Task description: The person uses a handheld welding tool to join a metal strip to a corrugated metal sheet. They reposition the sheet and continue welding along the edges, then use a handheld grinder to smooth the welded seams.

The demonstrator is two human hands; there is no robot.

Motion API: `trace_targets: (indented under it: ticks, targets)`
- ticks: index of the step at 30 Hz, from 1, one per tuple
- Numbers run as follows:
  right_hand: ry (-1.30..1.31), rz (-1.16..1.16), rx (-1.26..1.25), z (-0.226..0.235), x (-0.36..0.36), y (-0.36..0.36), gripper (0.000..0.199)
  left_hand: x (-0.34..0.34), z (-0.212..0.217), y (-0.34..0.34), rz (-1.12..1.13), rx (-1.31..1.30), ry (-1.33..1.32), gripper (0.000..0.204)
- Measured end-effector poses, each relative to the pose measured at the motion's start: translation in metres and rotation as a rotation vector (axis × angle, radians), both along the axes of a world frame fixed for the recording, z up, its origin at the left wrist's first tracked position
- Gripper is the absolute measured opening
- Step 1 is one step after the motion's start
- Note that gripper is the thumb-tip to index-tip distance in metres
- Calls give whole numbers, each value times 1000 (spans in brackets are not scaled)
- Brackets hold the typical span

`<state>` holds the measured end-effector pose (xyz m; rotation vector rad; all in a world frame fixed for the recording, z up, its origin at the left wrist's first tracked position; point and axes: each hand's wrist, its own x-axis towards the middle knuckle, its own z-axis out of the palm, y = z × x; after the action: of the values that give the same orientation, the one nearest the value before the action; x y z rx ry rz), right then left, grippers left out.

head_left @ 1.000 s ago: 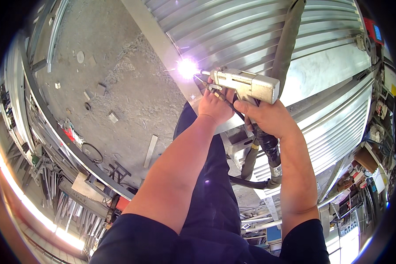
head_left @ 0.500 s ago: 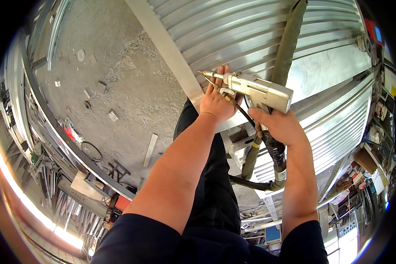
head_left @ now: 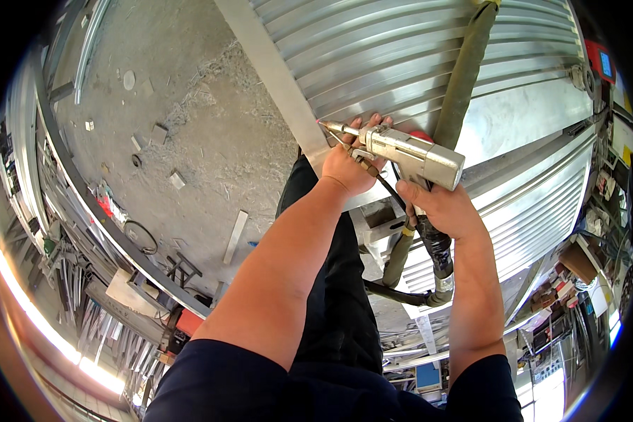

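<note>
A handheld welding gun (head_left: 408, 155) with a pale metal body points left; its copper tip sits at the edge of a flat metal strip (head_left: 274, 77) on a corrugated metal panel (head_left: 401, 49). My right hand (head_left: 439, 207) grips the gun's handle from below. My left hand (head_left: 352, 165) rests on the panel edge under the nozzle, its fingers steadying the front of the gun. A thick fabric-sleeved hose (head_left: 464, 77) runs from the top down behind the gun.
Concrete floor (head_left: 190, 126) with small scraps and a metal bar (head_left: 235, 235) lies to the left. Curved metal rails (head_left: 84, 197) and racks of metal stock line the left rim. More ribbed panels (head_left: 534, 211) and cluttered shelves sit at right.
The bright welding flash seen a second ago is gone. The gun and both hands have shifted right and slightly down along the strip.
</note>
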<state>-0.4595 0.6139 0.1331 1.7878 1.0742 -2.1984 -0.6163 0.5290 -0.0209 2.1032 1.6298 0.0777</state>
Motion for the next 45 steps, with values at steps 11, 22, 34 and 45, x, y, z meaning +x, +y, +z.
trace_targets:
  ticks: [11, 22, 34, 45]
  targets:
    - [-11, -12, 4, 4, -9, 3, 33, -3, 12, 5, 1, -23, -26, 53]
    - [-6, 42, 9, 5, -12, 7, 35, -1, 11, 6, 5, -30, -7, 51]
    - [-9, 83, 18, 6, -12, 9, 39, -2, 19, 7, 290, -372, -754, 50]
    - [27, 34, 27, 4, -4, 0, 39, 5, -13, -8, 289, -9, -808, 50]
